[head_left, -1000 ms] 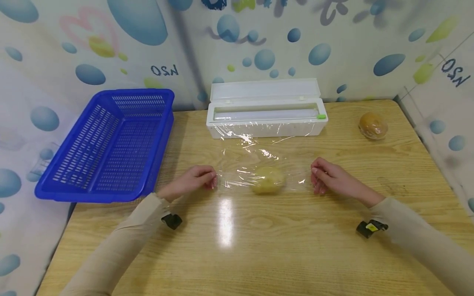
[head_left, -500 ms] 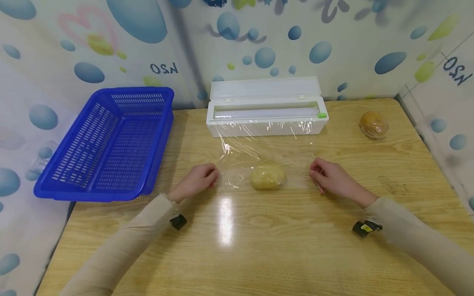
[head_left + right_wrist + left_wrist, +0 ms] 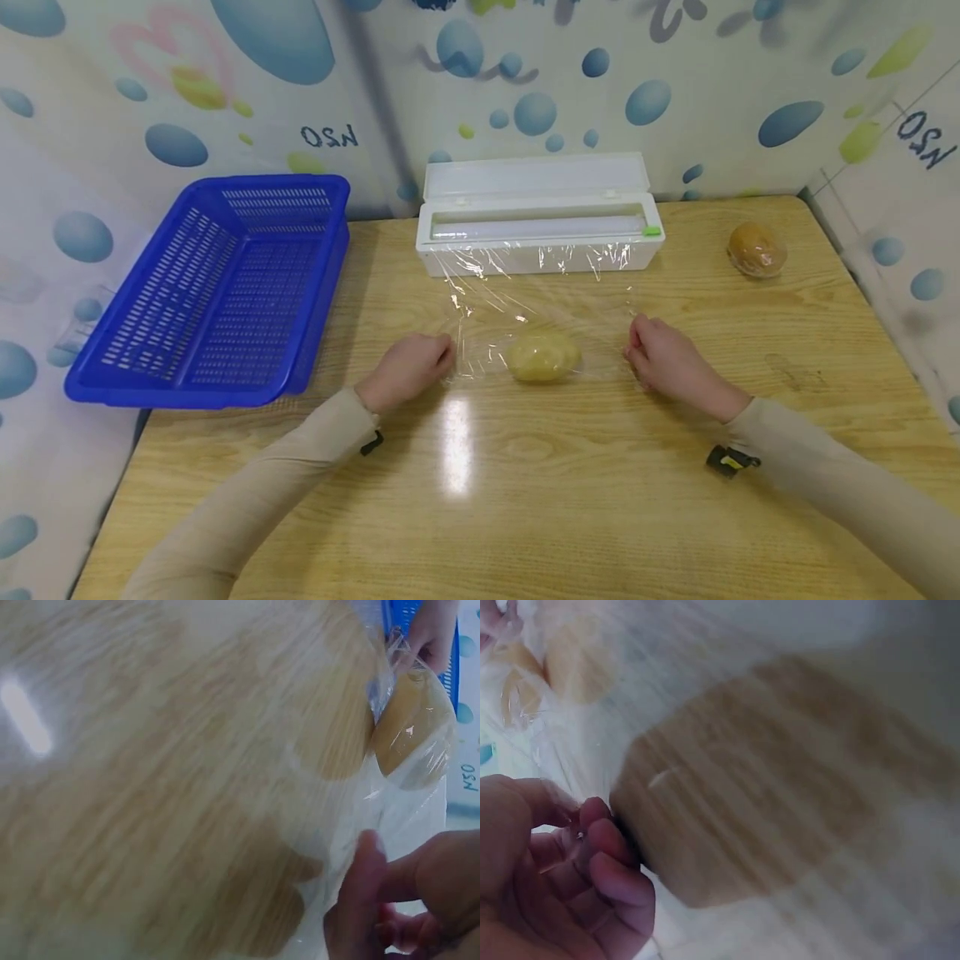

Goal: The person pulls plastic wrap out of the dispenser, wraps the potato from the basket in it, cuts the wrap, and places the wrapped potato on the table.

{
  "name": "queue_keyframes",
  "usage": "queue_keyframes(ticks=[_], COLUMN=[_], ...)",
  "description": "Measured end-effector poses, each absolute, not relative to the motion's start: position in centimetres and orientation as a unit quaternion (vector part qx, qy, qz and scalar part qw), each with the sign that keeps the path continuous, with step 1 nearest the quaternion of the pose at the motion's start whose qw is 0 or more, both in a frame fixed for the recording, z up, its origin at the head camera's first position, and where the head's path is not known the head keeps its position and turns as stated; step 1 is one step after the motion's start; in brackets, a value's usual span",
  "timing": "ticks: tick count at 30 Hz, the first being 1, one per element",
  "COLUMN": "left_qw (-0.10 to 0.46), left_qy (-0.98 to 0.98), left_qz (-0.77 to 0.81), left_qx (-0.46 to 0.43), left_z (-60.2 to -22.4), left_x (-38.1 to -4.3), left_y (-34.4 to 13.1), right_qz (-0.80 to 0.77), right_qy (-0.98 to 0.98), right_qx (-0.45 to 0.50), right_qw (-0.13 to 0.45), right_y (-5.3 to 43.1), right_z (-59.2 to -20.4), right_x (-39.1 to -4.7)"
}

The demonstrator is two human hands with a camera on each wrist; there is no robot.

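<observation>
A pale yellow potato (image 3: 543,357) lies on the table with clear cling film (image 3: 487,308) over it. The film runs back from it to the white dispenser box (image 3: 540,260). To the left of the potato, my left hand (image 3: 408,368) pinches one edge of the film; thumb and curled fingers meet in the left wrist view (image 3: 577,877). On the other side, my right hand (image 3: 675,365) pinches the opposite edge. Wrinkled film wraps the potato (image 3: 414,727) in the right wrist view. Its underside is hidden.
The dispenser's lid (image 3: 536,177) stands raised at the back, with a film roll (image 3: 540,227) inside. A blue plastic basket (image 3: 318,308) is at the left. At the back right sits a round orange-brown item (image 3: 756,248) wrapped in film.
My left hand has shifted a little to the right and turned more knuckles-up. The right hand has moved slightly inward. Both keep hold of the film, which now shows the potato more clearly.
</observation>
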State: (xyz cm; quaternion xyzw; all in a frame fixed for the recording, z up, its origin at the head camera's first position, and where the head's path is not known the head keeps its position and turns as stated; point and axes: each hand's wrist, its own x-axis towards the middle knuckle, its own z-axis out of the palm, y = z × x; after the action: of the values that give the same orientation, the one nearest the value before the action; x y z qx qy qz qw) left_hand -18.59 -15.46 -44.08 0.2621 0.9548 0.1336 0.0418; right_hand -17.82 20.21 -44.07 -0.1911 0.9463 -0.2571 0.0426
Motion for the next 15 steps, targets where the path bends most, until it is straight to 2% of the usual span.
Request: queue_keyframes(ticks=[8, 11, 15], left_qw=[0.047, 0.01, -0.046], left_qy=[0.966, 0.967, 0.947], left_qz=[0.05, 0.032, 0.015], left_qx=[0.25, 0.254, 0.318], left_z=[-43.5, -43.3, -43.4], left_x=[-18.2, -18.1, -17.9], left_y=[-14.5, -14.3, -14.0], right_qz=[-0.167, -0.142, -0.135], right_qy=[0.97, 0.976, 0.974], right_qx=[-0.177, -0.166, -0.178], right_qw=[0.026, 0.004, -0.024], right_y=[19.5, 19.4, 19.2], right_z=[-43.9, -43.6, -43.5], right_x=[-17.6, -17.5, -17.5])
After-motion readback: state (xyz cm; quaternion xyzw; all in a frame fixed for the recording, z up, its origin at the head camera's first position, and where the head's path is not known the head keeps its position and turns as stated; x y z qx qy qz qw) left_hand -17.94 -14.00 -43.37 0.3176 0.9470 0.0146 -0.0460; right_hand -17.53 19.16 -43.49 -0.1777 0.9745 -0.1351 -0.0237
